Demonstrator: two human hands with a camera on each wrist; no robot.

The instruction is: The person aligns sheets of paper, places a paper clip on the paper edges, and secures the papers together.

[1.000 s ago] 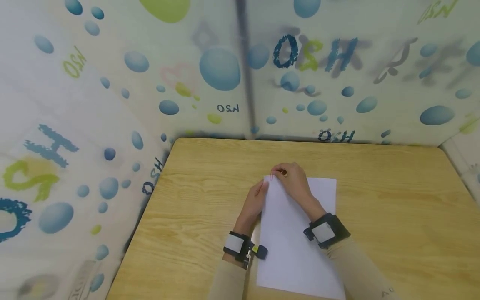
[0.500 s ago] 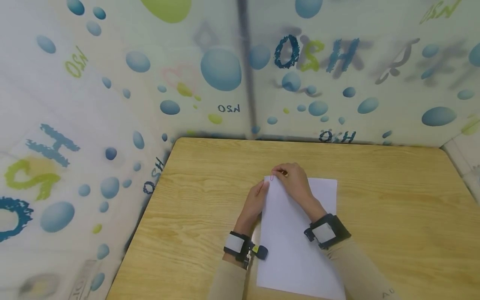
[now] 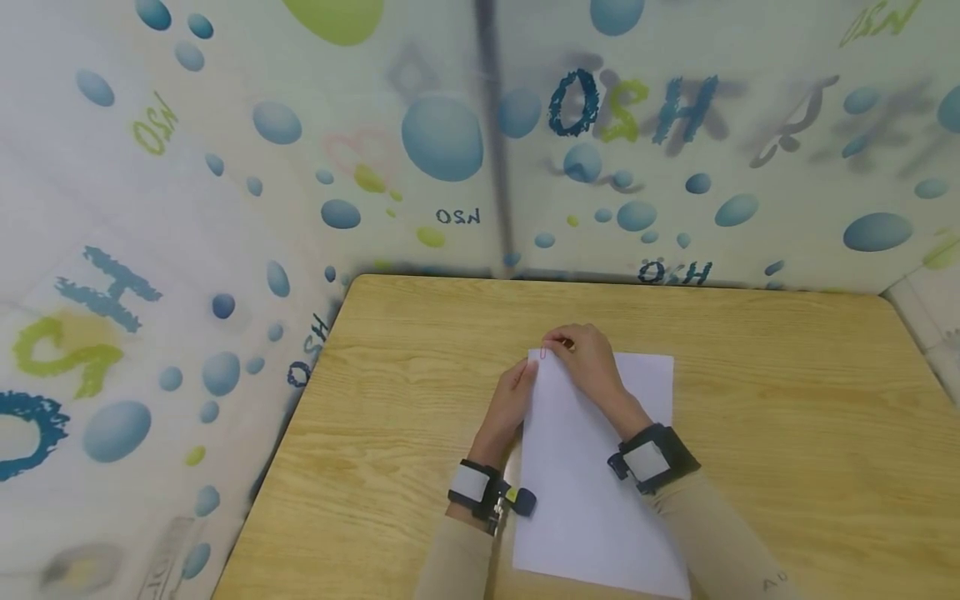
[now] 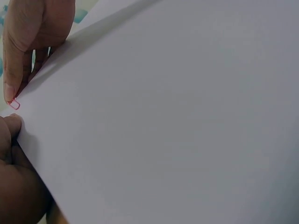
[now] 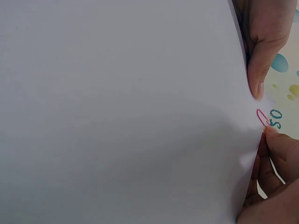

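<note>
A white sheet of paper [image 3: 592,492] is held at a slant above the table, its far left corner between my hands. My left hand [image 3: 512,398] grips the paper's left edge just below that corner, thumb on top. At the top edge, my right hand [image 3: 588,362] pinches the end of a small red paper clip [image 3: 543,353]. The clip's loop lies over the front of the paper near the corner, as the right wrist view also shows with the paper clip [image 5: 262,117]. Whether more than one sheet is held, I cannot tell.
The wooden table [image 3: 405,400] extends on both sides of the paper. Behind it and at the left stand walls [image 3: 360,117] with blue and green bubble prints. Both wrists carry black camera straps [image 3: 652,460].
Both hands, the paper and the clip keep almost the same places. Only a very slight shift of the whole head view shows.
</note>
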